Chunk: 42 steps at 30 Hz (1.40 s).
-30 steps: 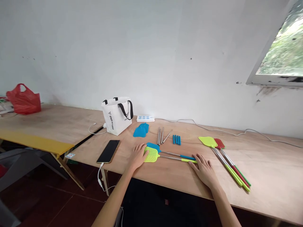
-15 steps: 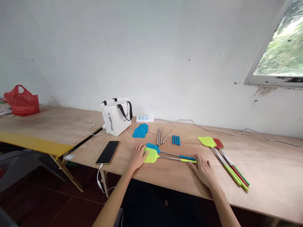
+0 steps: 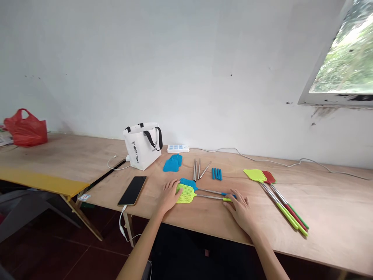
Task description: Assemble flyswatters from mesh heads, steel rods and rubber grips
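Two fly swatters lie side by side near the table's front edge: a lime-green one (image 3: 186, 193) and a blue one (image 3: 189, 182) behind it. My left hand (image 3: 169, 194) lies flat with fingers stretched out, touching the left edge of the lime swatter head. My right hand (image 3: 241, 210) rests flat over the handle ends of both swatters, fingers spread. Behind them lie loose blue swatter heads (image 3: 172, 163), several metal rods (image 3: 198, 168) and several blue grips (image 3: 217, 173).
A black phone (image 3: 133, 190) on a cable lies to the left. A white tote bag (image 3: 143, 145) and a power strip (image 3: 177, 148) stand near the wall. Assembled swatters (image 3: 275, 196) lie at the right. A red plastic bag (image 3: 26, 128) sits on the far-left table.
My right hand has slid a little leftward along the swatter handles, now covering their ends. The left hand has stayed by the lime head.
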Tool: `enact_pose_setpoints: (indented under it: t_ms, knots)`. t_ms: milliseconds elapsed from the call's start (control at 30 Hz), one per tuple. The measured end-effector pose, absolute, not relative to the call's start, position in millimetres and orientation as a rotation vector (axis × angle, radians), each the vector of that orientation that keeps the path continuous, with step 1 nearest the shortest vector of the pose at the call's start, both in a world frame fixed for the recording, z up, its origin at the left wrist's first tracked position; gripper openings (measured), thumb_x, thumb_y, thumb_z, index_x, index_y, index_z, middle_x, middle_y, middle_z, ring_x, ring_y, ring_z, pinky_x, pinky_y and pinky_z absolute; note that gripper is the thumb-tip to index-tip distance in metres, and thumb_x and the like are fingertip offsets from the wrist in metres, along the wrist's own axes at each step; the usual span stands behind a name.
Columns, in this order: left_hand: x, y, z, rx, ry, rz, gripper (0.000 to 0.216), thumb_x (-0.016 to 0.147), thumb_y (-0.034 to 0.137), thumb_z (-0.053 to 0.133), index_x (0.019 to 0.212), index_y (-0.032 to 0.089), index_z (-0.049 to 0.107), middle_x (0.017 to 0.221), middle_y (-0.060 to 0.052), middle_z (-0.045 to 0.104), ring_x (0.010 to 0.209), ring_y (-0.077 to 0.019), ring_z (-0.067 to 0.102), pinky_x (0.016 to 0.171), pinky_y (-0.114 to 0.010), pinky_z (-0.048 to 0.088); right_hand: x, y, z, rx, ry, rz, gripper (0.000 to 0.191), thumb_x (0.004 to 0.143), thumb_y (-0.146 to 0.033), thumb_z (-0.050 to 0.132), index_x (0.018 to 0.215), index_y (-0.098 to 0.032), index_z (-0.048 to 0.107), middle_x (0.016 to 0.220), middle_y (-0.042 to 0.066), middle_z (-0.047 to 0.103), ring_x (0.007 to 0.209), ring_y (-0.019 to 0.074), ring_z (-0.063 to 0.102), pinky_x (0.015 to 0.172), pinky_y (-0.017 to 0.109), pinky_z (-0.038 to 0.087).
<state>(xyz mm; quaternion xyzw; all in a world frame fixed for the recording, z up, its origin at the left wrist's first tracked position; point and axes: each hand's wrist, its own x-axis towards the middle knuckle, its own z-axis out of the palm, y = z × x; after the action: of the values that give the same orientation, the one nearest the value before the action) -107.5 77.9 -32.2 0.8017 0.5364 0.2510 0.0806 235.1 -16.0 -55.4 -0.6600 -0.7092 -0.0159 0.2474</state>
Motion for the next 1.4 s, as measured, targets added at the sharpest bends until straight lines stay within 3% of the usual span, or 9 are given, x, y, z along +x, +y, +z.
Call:
enact_pose_setpoints:
  t_ms: [133,233,367,467,600,833,1033,1267,1400]
  knots:
    - [-108,79,-27,2.264,1.499,0.873,0.039,0.094,0.040,0.057,0.129,0.022,0.062,0.141,-0.011,0.060,0.134,-0.0316,0.050,0.114,-0.050,0.035,217,-17,-52,-1.594,-2.022,-0.129,0.030,0.105,-0.040,0.036,0.099,-0.027,0.061,0.141,0.007,0.060,0.140,0.0271,0.048,0.119,0.067,0.020]
    - [-106,80,-22,2.061,1.388,1.064,0.034,0.090,0.037,0.062,0.120,0.023,0.066,0.131,-0.010,0.067,0.126,-0.0300,0.058,0.111,-0.047,0.040,215,-19,-44,-1.472,-2.048,-0.120,0.027,0.106,-0.037,0.037,0.095,-0.027,0.060,0.132,0.005,0.065,0.128,0.0234,0.058,0.120,0.058,0.026]
    - [-99,77,-9,1.715,1.245,1.246,0.038,0.084,0.040,0.069,0.117,0.021,0.064,0.122,-0.011,0.070,0.114,-0.0292,0.066,0.098,-0.042,0.052,217,-22,-36,-1.451,-1.973,-0.090,0.027,0.105,-0.040,0.041,0.095,-0.027,0.062,0.110,0.004,0.073,0.103,0.0223,0.067,0.097,0.041,0.048]
    - [-93,69,7,1.496,1.103,1.310,0.050,0.078,0.040,0.078,0.121,0.020,0.061,0.117,-0.011,0.072,0.110,-0.0285,0.069,0.088,-0.037,0.056,216,-23,-36,-1.502,-1.890,-0.052,0.029,0.104,-0.045,0.041,0.098,-0.027,0.064,0.096,0.003,0.075,0.090,0.0224,0.069,0.082,0.036,0.050]
    - [-83,54,30,1.173,0.921,1.335,0.060,0.072,0.036,0.086,0.124,0.019,0.061,0.114,-0.010,0.074,0.101,-0.0264,0.072,0.077,-0.031,0.059,215,-23,-37,-1.528,-1.771,0.039,0.034,0.103,-0.051,0.042,0.102,-0.026,0.065,0.096,0.003,0.076,0.088,0.0223,0.069,0.078,0.034,0.050]
    - [-57,39,29,0.989,0.623,1.199,0.047,0.077,0.037,0.085,0.115,0.014,0.070,0.114,-0.013,0.074,0.093,-0.0253,0.073,0.067,-0.030,0.061,202,-28,-25,-1.458,-1.719,0.061,0.040,0.104,-0.053,0.039,0.109,-0.026,0.068,0.101,0.006,0.075,0.080,0.0201,0.068,0.075,0.032,0.052]
    - [-35,24,25,1.065,0.689,1.161,0.049,0.084,0.051,0.077,0.116,0.014,0.072,0.114,-0.015,0.074,0.086,-0.0223,0.074,0.060,-0.026,0.059,178,-43,-2,-1.455,-1.821,0.081,0.040,0.106,-0.048,0.035,0.122,-0.029,0.067,0.103,0.004,0.075,0.076,0.0180,0.070,0.065,0.027,0.051]
    - [-22,6,33,1.201,0.691,1.131,0.048,0.086,0.060,0.070,0.099,0.014,0.075,0.106,-0.014,0.076,0.082,-0.0211,0.073,0.060,-0.025,0.057,165,-54,13,-1.564,-1.854,0.121,0.046,0.105,-0.054,0.035,0.098,-0.026,0.072,0.084,0.004,0.076,0.072,0.0207,0.071,0.058,0.025,0.043]
    - [-18,-2,40,1.237,0.654,1.120,0.048,0.089,0.061,0.065,0.092,0.014,0.073,0.103,-0.015,0.076,0.085,-0.0227,0.073,0.061,-0.025,0.055,159,-61,20,-1.536,-1.871,0.232,0.045,0.106,-0.051,0.033,0.104,-0.027,0.071,0.074,0.002,0.074,0.065,0.0192,0.070,0.055,0.024,0.038]
